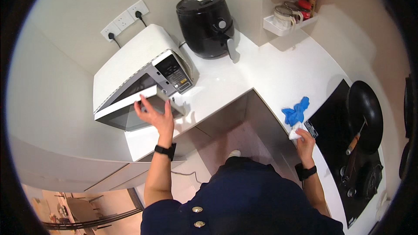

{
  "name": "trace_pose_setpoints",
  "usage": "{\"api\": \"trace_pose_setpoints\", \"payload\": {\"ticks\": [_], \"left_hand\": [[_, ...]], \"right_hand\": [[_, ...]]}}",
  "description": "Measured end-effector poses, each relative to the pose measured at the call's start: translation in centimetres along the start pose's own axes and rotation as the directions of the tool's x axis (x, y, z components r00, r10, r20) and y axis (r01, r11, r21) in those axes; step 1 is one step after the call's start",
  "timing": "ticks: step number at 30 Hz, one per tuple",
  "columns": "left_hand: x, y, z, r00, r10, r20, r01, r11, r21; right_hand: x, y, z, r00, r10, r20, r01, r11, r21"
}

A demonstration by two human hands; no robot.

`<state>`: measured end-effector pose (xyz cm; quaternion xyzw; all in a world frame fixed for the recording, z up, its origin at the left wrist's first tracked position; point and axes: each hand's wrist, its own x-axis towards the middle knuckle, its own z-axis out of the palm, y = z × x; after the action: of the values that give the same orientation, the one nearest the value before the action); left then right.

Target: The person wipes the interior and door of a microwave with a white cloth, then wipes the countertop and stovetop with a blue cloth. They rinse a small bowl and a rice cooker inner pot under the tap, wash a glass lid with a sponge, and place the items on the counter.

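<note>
A white microwave oven stands on the counter with its door ajar. My left hand is raised in front of that door, thumb and fingers spread apart. Its fingertips are at the door's top edge; whether they touch it is hard to tell. On the right-hand counter, my right hand pinches a crumpled white tissue or cloth. Just beyond the white piece lies a crumpled blue glove or cloth. A black band is on each of my wrists.
A black air fryer stands in the counter's corner. Beside my right hand is a black cooktop carrying a wok with a wooden-handled utensil. White wall shelves hold jars. Two plugs sit in the wall sockets.
</note>
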<state>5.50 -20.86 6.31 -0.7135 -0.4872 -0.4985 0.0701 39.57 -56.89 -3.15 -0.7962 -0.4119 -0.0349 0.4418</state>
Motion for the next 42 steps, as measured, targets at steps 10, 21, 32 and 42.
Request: {"api": "trace_pose_setpoints", "payload": {"ticks": [10, 21, 32, 42], "left_hand": [[5.1, -3.1, 8.2, 0.976, -0.183, -0.114, 0.193, 0.977, 0.085], [5.4, -2.4, 8.4, 0.961, -0.236, -0.141, 0.246, 0.967, 0.058], [5.3, -0.1, 8.6, 0.954, -0.301, -0.005, 0.299, 0.948, -0.113], [-10.5, 21.5, 7.4, -0.357, 0.739, 0.571, 0.75, -0.138, 0.647]], "right_hand": [[-1.1, -0.7, -1.7, 0.983, 0.183, -0.033, -0.185, 0.981, -0.061], [0.2, -1.8, -1.6, 0.996, 0.076, -0.037, -0.077, 0.997, -0.031], [0.8, -3.1, -1.4, 0.993, -0.089, -0.076, 0.095, 0.993, 0.073], [3.5, -8.8, 5.1, 0.972, -0.218, 0.087, 0.194, 0.955, 0.224]]}}
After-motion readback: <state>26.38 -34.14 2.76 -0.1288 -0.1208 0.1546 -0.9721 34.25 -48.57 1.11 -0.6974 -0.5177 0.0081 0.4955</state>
